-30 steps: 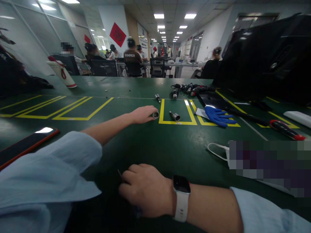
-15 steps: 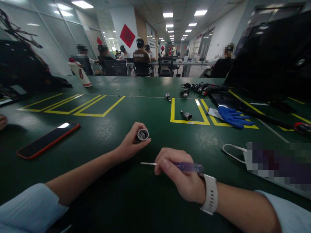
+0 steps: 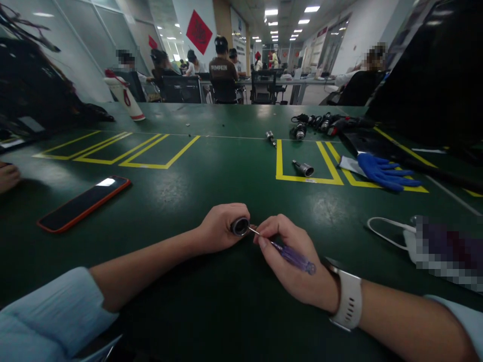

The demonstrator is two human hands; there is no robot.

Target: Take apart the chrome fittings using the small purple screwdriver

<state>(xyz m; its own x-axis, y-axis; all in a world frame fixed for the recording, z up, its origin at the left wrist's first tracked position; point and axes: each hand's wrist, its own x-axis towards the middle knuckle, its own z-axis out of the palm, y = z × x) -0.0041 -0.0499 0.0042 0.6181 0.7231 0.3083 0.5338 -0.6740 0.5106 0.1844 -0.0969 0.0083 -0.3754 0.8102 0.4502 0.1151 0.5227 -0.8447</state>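
My left hand is closed around a round metal socket, its hollow end turned towards me and to the right. In my right hand is a screwdriver with a clear purple handle, its thin shaft pinched between thumb and fingers. The screwdriver's tip meets the socket's rim at the right; whether it reaches inside I cannot tell. Beyond my hands, a similar metal socket with a narrow shank lies inside a yellow taped outline.
An orange-cased phone lies left, near another person's hand. A smaller metal bit, a blue glove and a cabled tool are at the back right. A white bag-like item with a loop sits right. A cup stands back left.
Both hands have come together, the left moving right and slightly down. The screwdriver has swung so its tip points up-left to the socket. The view has shifted a little.
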